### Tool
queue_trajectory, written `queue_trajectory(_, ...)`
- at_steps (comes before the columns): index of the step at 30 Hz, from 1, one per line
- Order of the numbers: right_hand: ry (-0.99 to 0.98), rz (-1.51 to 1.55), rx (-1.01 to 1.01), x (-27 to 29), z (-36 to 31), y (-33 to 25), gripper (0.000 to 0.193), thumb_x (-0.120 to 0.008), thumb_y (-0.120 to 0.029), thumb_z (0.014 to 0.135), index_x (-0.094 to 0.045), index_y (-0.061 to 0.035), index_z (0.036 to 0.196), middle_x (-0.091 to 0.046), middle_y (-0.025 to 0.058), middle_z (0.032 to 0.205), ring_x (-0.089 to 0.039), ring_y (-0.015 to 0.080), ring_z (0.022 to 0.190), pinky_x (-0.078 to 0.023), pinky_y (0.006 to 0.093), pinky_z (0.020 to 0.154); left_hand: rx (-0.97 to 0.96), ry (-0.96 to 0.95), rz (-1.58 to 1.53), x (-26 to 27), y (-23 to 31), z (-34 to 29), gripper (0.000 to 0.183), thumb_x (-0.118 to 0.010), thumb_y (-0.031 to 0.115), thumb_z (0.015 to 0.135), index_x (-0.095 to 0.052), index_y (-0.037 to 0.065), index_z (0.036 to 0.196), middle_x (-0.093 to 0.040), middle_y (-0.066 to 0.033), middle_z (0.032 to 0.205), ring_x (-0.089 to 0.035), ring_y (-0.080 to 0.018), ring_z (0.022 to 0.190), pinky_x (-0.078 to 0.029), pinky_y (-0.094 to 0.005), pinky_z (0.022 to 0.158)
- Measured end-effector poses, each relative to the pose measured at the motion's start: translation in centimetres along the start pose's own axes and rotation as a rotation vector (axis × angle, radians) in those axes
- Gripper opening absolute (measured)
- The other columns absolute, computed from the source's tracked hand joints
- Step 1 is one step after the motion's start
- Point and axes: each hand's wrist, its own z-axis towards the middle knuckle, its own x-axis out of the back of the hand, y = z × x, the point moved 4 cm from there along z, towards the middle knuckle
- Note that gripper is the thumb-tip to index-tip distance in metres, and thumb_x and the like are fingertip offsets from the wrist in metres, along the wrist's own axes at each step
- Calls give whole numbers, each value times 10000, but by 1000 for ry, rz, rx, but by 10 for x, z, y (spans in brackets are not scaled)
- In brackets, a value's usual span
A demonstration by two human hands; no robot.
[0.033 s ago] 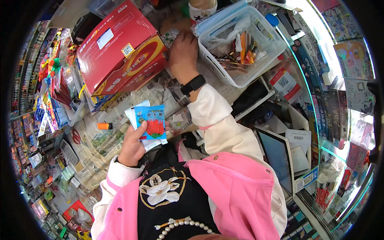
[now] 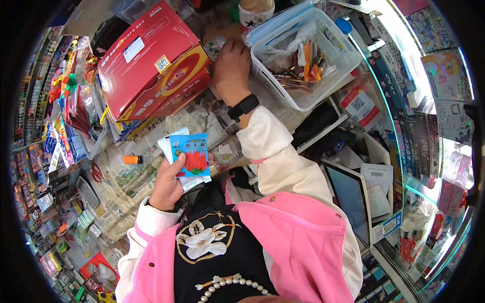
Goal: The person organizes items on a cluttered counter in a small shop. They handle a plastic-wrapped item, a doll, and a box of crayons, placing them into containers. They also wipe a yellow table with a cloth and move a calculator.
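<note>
My left hand (image 2: 168, 182) grips a small stack of seed packets, with the thumb across the front. The top seed packet (image 2: 195, 154) is blue and pictures red chili peppers; white packet edges show behind it. Farther off, my right hand (image 2: 232, 65), with a black watch (image 2: 244, 107) on its wrist, reaches between the red carton and the clear bin. Its fingers are bent beside a clear plastic packet (image 2: 215, 47) with green bits. The fingertips are partly hidden, and I cannot tell what they hold.
A red carton (image 2: 146, 55) stands left of my right hand. To its right is a clear plastic bin (image 2: 303, 103) with small packaged goods inside. An orange lighter (image 2: 132, 159), red-handled scissors (image 2: 99, 173) and a calculator-like device (image 2: 88, 192) lie on the newspaper-covered counter. A tilted screen (image 2: 346, 199) stands at right.
</note>
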Motion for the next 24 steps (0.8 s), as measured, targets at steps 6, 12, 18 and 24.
queue_trajectory(6,0,11,70,10,-3,-5,539,-684,-80,720,-434,89,1168,-496,229,1180,-467,396,1122,-371,434,978,-20,20,45,6,1,-3,504,-508,282,973,-411,-82,1308,-582,-269,1198,-604,-365,1087,-483,-466,940)
queue_trajectory(12,-76,850,-125,104,-84,-17,316,-623,-71,850,-531,11,1140,-587,155,1019,-574,275,956,-453,354,867,-153,59,79,8,6,3,487,-455,291,1000,-390,-33,1356,-488,-207,1356,-492,-313,1246,-405,-443,1034)
queue_trajectory(18,-544,1221,-314,118,-161,-32,367,-658,-179,885,-526,20,1165,-626,88,949,-549,109,835,-468,294,741,-105,27,73,-6,-10,17,485,-466,334,998,-413,12,1356,-527,-127,1318,-514,-239,1208,-390,-400,1039)
queue_trajectory(24,-173,1086,-554,114,-146,0,238,-623,-138,901,-558,13,1073,-624,70,889,-550,117,782,-463,303,689,-141,-149,281,-29,-15,20,572,-444,386,1000,-309,31,1427,-391,-114,1429,-374,-231,1321,-359,-402,1027)
